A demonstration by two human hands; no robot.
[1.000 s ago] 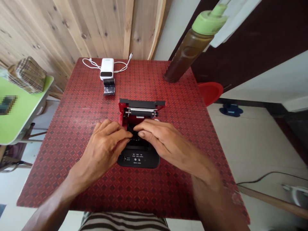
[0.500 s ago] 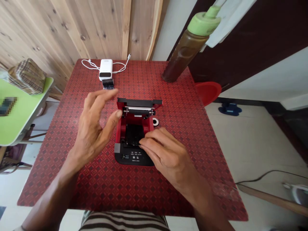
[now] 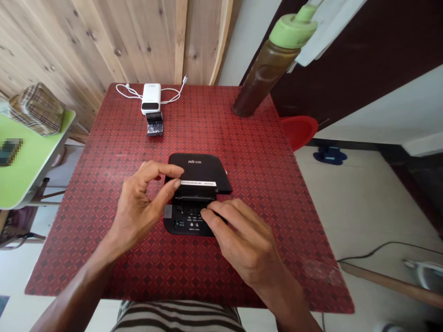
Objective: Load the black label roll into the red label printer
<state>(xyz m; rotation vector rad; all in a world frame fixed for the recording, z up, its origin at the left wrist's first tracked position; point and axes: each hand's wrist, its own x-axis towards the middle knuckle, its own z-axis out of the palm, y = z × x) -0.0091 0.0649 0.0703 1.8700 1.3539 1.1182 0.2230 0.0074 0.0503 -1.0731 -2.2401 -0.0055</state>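
A black-and-red label printer (image 3: pixel 204 171) sits mid-table, its black lid lowered partway and a gap left above the front panel. A white printed strip runs along the lid's edge. My left hand (image 3: pixel 147 196) grips the lid's left edge between thumb and forefinger. My right hand (image 3: pixel 238 230) is at the gap's right side, thumb and forefinger pinched at the near end of a glossy black strip (image 3: pixel 191 210) that comes out under the lid. The fingertips partly hide that end. Buttons and small labels show on the front panel.
A white power bank (image 3: pixel 151 97) with a white cable lies at the back left, a curled black label strip (image 3: pixel 154 127) before it. A tall brown bottle (image 3: pixel 263 74) with a green cap stands at the back right. A red stool (image 3: pixel 301 131) is beyond the right edge.
The printer's lid has swung down towards me from upright, covering the inner compartment. My left hand has moved down and right onto the lid's edge. My right hand stays pinched at the front.
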